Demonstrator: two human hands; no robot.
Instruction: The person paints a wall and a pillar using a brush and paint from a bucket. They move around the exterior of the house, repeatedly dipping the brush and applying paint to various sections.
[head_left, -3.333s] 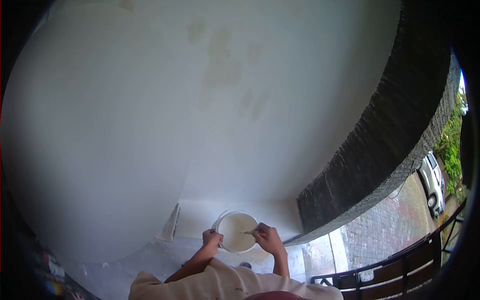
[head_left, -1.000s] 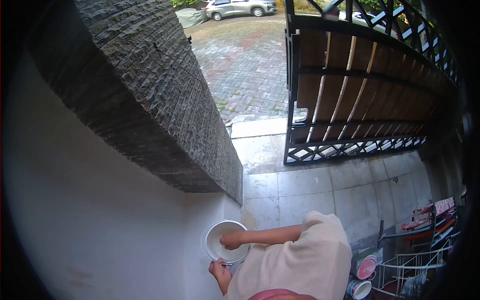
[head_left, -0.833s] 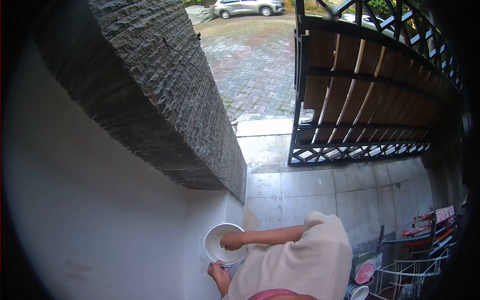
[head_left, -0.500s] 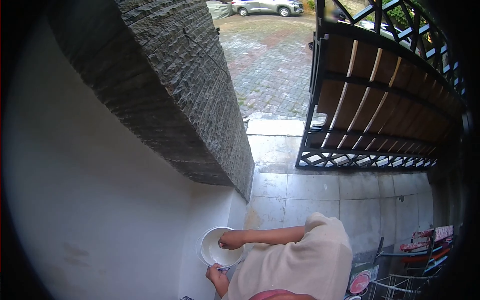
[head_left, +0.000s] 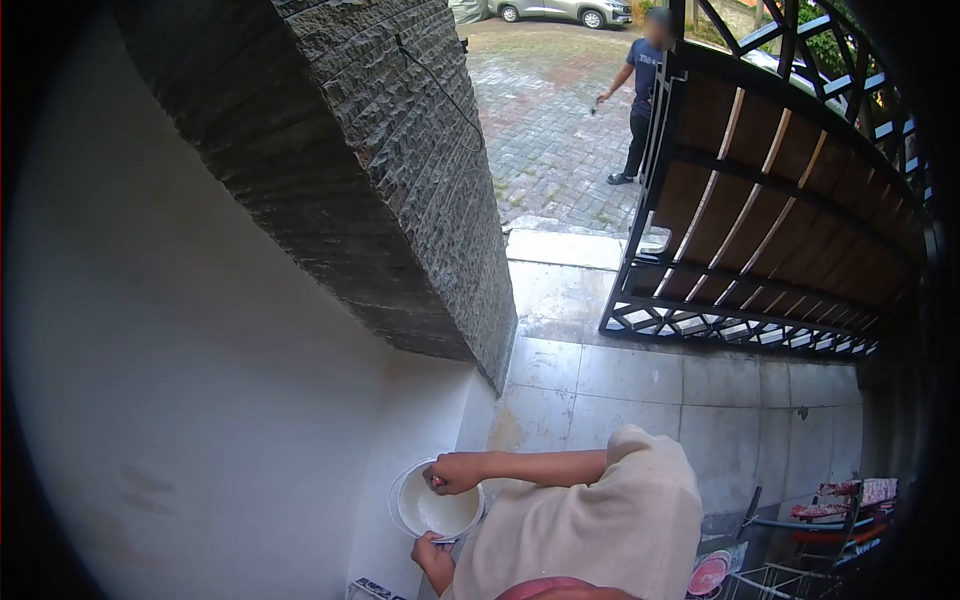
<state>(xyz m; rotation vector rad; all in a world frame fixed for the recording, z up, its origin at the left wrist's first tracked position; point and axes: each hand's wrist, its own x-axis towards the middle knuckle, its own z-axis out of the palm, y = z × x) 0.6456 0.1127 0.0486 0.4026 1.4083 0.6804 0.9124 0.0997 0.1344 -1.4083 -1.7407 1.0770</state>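
A white bucket (head_left: 440, 527) with whitish stuff inside stands low beside the white wall. My left hand (head_left: 434, 563) is closed on the near side of its rim. Over the bucket's opening is my right hand (head_left: 458, 473), its fingers curled round something with a small reddish part showing; the rest is hidden by the hand and the bucket. My beige sleeve (head_left: 600, 510) covers the upper right arm and body.
A white wall (head_left: 240, 370) and a rough stone pillar (head_left: 420, 170) rise on the left. A black metal gate with brown panels (head_left: 760, 190) stands at right. A person (head_left: 643, 95) is outside by its edge. A rack (head_left: 850, 515) and a pink round lid-like thing (head_left: 709, 572) lie lower right.
My right hand has shifted slightly left and up over the bucket, and a reddish part now shows in it. A person has come into view beside the gate. The view has shifted slightly.
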